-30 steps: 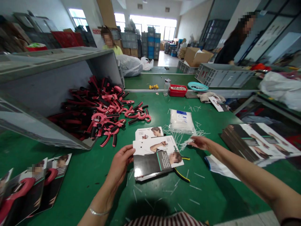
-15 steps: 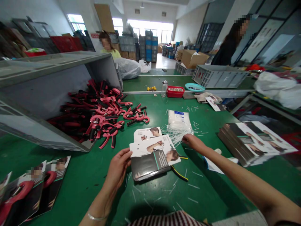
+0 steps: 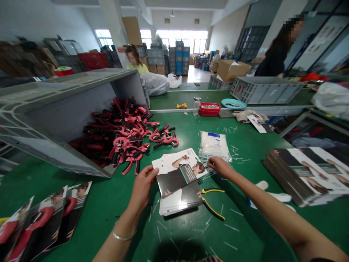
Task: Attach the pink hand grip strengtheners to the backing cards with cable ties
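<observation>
My left hand [image 3: 143,186] grips the left edge of a printed backing card [image 3: 178,174], lifted and tilted off the small stack of cards [image 3: 180,202] beneath it. My right hand [image 3: 220,165] is at the card's right edge, fingers pinched among thin white plastic ties [image 3: 207,161] beside a clear bag of ties [image 3: 214,145]. Yellow-handled cutters [image 3: 212,203] lie just right of the stack. A pile of red and black hand grippers [image 3: 128,136] spills out of a tipped grey crate [image 3: 62,116] to the left.
Finished cards holding red grippers [image 3: 40,222] lie at the lower left. A tall card stack [image 3: 302,173] sits on the right. Farther back are a red tray [image 3: 209,109], a glass jar [image 3: 195,105], a teal dish [image 3: 233,104] and a grey crate [image 3: 263,89]. Two other people work beyond.
My left hand has raised and tilted the top card off the stack. My right hand has drawn in from the loose ties to the card's right edge.
</observation>
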`<state>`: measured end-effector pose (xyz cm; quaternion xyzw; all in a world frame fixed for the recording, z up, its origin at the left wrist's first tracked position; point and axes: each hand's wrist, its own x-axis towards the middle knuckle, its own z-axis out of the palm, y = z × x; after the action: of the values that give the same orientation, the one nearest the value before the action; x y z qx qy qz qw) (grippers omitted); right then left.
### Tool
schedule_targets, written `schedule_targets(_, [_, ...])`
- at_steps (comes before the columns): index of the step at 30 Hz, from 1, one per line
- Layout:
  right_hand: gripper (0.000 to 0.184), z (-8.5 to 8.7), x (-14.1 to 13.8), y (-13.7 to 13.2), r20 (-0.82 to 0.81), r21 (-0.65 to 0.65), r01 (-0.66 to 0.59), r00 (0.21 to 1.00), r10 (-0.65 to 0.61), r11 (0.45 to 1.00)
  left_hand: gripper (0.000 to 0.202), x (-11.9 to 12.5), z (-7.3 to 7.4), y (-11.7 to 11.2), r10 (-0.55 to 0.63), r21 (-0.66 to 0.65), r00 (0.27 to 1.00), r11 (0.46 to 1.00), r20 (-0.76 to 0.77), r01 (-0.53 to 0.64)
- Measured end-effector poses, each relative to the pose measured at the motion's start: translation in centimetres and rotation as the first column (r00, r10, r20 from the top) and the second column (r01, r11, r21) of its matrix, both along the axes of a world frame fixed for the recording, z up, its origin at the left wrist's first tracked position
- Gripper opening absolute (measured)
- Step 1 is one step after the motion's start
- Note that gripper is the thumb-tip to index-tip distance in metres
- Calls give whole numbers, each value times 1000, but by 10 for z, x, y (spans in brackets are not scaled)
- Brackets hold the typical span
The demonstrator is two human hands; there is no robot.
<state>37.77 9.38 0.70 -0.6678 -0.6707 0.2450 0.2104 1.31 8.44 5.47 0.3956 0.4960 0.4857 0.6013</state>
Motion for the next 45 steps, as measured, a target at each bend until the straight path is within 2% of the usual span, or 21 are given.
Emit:
schedule_targets(4, [18,22,16,4,-237,-21,94,967,-96,995,43,-1,5,2,-31,21,998,999,-59,32])
schedule_targets(8, [33,44,12,4,-441,-4,116,891,-106,993,41,-1,8,5,-108,8,994,994,-26,108])
schedule_targets(14, [37,58,-20,8,-731,-79,92,671,-121,993,43,-9,1,2,-99,-23,995,995,11,99])
schedule_targets(16, [35,61,-31,10,-737,-48,93,668,-98,994,41,-15,-1,0,-89,-13,996,996,13,89])
schedule_targets(19, [32,71,-53,14,-748,67,183,659,-72,981,41,-24,2,0,-76,23,997,997,5,76])
schedule_targets(21, [30,82,-76,15,-779,135,212,626,-28,968,42,-29,7,2,-69,56,998,996,9,68])
schedule_targets(22, [30,88,-90,16,-789,156,188,614,8,970,42,-31,9,3,-66,73,998,995,14,65])
schedule_targets(24, [29,97,-124,14,-779,174,80,621,87,981,40,-33,12,7,-71,100,997,993,31,68])
schedule_targets(26, [29,100,-157,13,-743,170,-27,653,146,985,37,-34,10,10,-74,103,996,992,48,69])
schedule_targets(30, [27,82,-202,19,-662,186,-93,724,195,978,33,-38,-8,11,-40,66,998,997,47,37])
schedule_targets(33, [24,69,-211,26,-623,125,-181,751,219,976,32,-43,-23,11,-30,60,998,998,50,27])
schedule_targets(36, [20,72,-207,32,-555,81,-239,795,243,968,34,-44,-30,11,-35,37,994,999,101,31])
schedule_targets(41, [12,93,-204,40,-412,100,-301,855,315,948,33,-39,-25,14,-13,26,989,1000,150,10])
schedule_targets(45, [11,88,-211,44,-360,129,-344,858,367,930,33,-39,-22,13,-16,46,991,999,130,10])
